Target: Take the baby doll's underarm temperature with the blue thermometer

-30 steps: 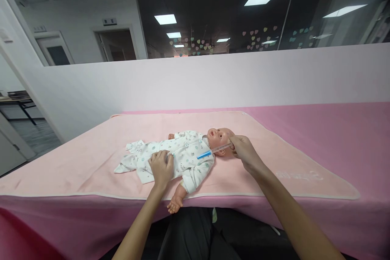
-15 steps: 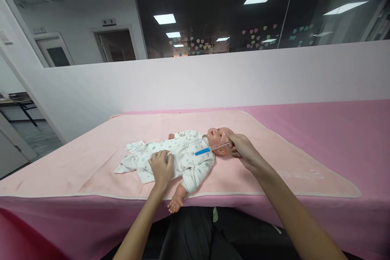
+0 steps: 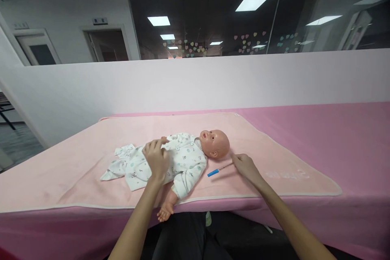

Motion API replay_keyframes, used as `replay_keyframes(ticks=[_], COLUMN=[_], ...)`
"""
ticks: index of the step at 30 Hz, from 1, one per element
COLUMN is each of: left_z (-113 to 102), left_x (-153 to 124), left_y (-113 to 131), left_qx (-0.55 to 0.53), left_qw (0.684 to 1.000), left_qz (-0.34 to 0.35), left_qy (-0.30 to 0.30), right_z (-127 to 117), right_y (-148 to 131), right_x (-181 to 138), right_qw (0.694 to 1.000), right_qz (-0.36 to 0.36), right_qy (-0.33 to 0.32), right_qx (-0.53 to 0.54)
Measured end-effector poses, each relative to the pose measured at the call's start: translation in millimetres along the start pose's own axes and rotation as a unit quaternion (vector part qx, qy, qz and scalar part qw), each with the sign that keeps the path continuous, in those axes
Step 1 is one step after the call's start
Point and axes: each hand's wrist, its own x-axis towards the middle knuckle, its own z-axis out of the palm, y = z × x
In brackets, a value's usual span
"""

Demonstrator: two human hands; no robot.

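Steady the doll [image 3: 217, 143] with the left hand [image 3: 156, 159], fingers curled on its clothing [image 3: 187, 159], grip not clear. With right hand [image 3: 243, 166] fingers pinched narrow on the blue-tipped stick [image 3: 219, 169], lying on the blanket [image 3: 274, 158] beside the doll's shoulder, move slowly, without rolling.

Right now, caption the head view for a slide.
Left hand on dressed doll; right hand holds blue-tipped stick on blanket.

Your left hand [image 3: 156, 159] lies on the chest of a white-clad doll [image 3: 185, 158], which is on its back with its head to your right. The fingers are bent; whether they grip cannot be told. Your right hand [image 3: 245, 166] pinches the clear end of a thin rod [image 3: 219, 169]. The rod's blue tip rests on the pale pink blanket [image 3: 76, 178], just beside the doll's head. The blanket covers a pink-draped bench [image 3: 350, 138].
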Motion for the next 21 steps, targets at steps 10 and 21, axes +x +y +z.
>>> replay_keyframes(ticks=[10,21], left_z=[54,50], left_x=[2,-12], left_y=[44,28], left_qx=[-0.021,-0.036], left_qw=[0.958,0.969], left_qz=[0.242,0.235], left_qy=[-0.152,-0.074], right_z=[15,97], right_y=[14,-91], right_x=[-7,18], right_qw=[0.927,0.948], right_qz=[0.020,-0.293], right_qy=[0.051,0.119], right_qx=[-0.372,-0.038])
